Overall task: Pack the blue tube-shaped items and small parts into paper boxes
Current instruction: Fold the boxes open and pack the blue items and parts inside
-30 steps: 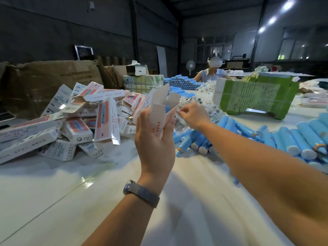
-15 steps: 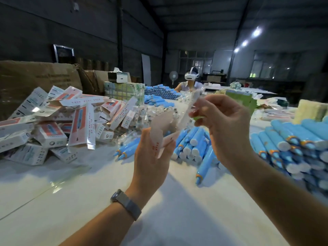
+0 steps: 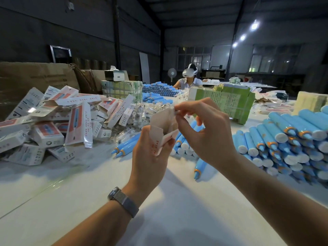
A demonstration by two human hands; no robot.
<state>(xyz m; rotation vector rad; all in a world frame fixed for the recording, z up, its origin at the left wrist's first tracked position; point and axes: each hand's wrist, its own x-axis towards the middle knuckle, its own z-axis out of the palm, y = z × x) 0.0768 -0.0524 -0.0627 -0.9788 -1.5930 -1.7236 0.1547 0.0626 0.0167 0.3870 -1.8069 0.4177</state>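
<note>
I'm bringing my right hand (image 3: 207,132) back from the pile of small parts with a clear packet (image 3: 174,109) pinched in its fingertips, now right over the open top of the paper box (image 3: 164,127) in my left hand (image 3: 150,155)

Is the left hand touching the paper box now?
Touching. The head view shows the left hand wrapped around the lower part of the paper box, its fingers curled against the box's side.
</note>
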